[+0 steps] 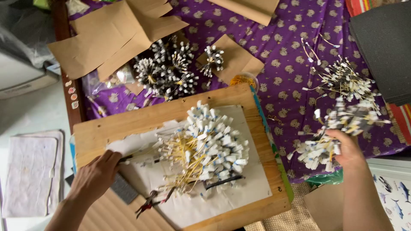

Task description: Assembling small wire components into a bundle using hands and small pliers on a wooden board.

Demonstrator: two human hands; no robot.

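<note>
left hand (96, 173) - on board (171, 117) | right hand (349, 149) - grips tag bundle (342, 122)

Wooden board (128, 124) on purple cloth (282, 81)

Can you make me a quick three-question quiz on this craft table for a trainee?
1. True or false: the right hand holds a bunch of white tags.
2. What lies under the big tag pile: A) wooden board, B) metal tray, C) glass plate?
3. What colour is the patterned cloth?

Key: 1 true. 2 A, the wooden board, with white paper between. 3 purple.
</note>
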